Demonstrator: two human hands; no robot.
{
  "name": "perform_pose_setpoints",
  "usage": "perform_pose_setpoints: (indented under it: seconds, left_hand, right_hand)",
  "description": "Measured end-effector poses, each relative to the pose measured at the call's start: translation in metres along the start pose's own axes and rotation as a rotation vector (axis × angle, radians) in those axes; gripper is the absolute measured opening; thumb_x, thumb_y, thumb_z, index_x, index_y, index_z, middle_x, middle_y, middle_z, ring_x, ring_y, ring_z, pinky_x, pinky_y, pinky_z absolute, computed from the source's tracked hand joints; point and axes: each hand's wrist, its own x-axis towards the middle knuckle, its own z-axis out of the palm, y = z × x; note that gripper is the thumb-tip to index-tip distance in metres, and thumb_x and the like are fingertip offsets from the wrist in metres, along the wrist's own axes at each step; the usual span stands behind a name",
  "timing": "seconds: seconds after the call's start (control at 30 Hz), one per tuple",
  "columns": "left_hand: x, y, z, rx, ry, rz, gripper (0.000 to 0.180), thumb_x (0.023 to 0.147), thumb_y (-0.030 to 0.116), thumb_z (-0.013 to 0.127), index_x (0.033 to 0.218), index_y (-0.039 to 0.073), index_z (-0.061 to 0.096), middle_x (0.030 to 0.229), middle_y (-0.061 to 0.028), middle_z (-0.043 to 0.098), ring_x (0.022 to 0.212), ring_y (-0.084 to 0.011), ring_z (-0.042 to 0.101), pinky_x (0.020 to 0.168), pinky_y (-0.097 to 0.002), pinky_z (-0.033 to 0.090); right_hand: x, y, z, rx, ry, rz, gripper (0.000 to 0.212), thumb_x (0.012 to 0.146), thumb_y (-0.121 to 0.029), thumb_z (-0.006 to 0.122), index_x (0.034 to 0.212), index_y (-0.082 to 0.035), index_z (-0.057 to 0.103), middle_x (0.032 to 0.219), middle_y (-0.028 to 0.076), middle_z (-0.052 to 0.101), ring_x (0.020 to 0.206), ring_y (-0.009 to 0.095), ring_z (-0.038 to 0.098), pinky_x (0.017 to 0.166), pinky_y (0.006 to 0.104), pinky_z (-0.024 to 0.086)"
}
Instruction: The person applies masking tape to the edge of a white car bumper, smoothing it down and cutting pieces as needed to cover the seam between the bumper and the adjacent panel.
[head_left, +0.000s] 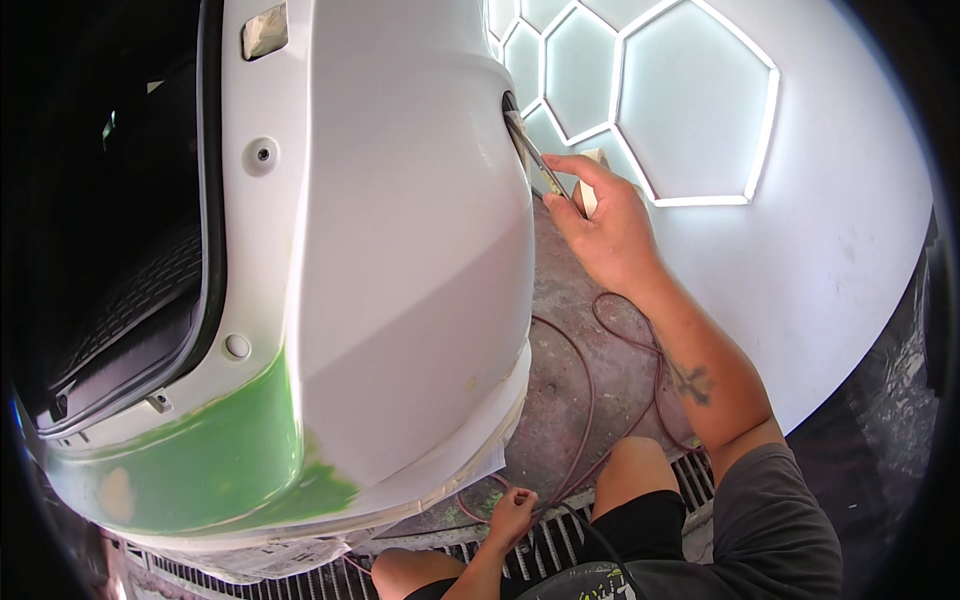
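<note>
My right hand (612, 225) reaches out to the side of the white car body (410, 230). Thumb and fingers close on a slim dark tool (545, 168) with a pale patch, its kind unclear. Its far end reaches into the dark opening (510, 104) at the panel's edge, where a pale strip hangs. A cream roll of masking tape (592, 182) shows in the same hand. Low down, my left hand (513, 515) is closed near my knees, by a dark hose; what it holds, if anything, cannot be made out.
Green filler (215, 450) coats the car's lower corner, with masking paper (270, 560) below. On the left is the dark boot opening (110, 260). A reddish hose (590, 390) loops over the stained floor. A floor grate (545, 550) runs beneath me. Hexagonal lights (700, 110) shine on the right.
</note>
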Motion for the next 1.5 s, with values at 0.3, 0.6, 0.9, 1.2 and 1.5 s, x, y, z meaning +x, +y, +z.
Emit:
perform_pose_setpoints:
  seconds: [0.3,0.6,0.9,1.2,1.5]
  left_hand:
    - [-0.003,0.012,0.003,0.030,-0.007,-0.030,0.038,0.100,0.037,0.074,0.119,0.005,0.075,0.105,-0.0114,0.079,0.094,-0.0213,0.074,0.084,-0.0359,0.057]
    - [-0.005,-0.009,0.018,0.059,-0.032,-0.079,0.035,0.101,0.036,0.075,0.116,0.004,0.075,0.100,-0.0085,0.076,0.088,-0.0169,0.068,0.080,-0.0345,0.054]
    - [-0.011,-0.055,0.022,0.205,0.117,-0.144,0.040,0.099,0.043,0.072,0.116,0.006,0.077,0.102,-0.0135,0.080,0.096,-0.0266,0.076,0.087,-0.0397,0.057]
    - [-0.060,-0.034,0.024,0.251,0.354,-0.271,0.036,0.099,0.038,0.074,0.115,0.006,0.076,0.102,-0.0115,0.080,0.094,-0.0231,0.077,0.086,-0.0369,0.059]
    - [-0.060,0.005,0.032,0.167,0.428,-0.242,0.033,0.104,0.033,0.072,0.116,0.003,0.075,0.096,-0.0062,0.078,0.088,-0.0133,0.072,0.081,-0.0314,0.057]
  right_hand:
    - [-0.009,-0.003,-0.009,-0.045,-0.005,0.005,0.038,0.100,-0.005,0.071,0.138,-0.005,0.070,0.065,-0.005,0.043,0.060,0.005,0.038,0.056,0.0266,0.035]
    - [-0.115,0.095,-0.063,-0.103,0.284,0.253,0.016,0.096,-0.012,0.078,0.106,-0.002,0.070,0.069,-0.003,0.057,0.065,0.008,0.052,0.062,0.0294,0.046]
    - [-0.456,0.432,-0.066,-0.218,-0.002,1.048,0.030,0.089,-0.026,0.083,0.104,0.000,0.082,0.088,0.015,0.078,0.080,0.024,0.073,0.076,0.0384,0.055]
    - [-0.547,0.449,0.007,-0.290,-0.632,1.199,0.030,0.086,-0.024,0.083,0.107,-0.004,0.084,0.102,0.023,0.080,0.097,0.040,0.078,0.090,0.0483,0.060]
    - [-0.550,0.485,0.021,-0.162,-0.573,1.071,0.038,0.085,-0.027,0.088,0.111,-0.001,0.079,0.101,0.023,0.079,0.099,0.043,0.076,0.090,0.0498,0.058]
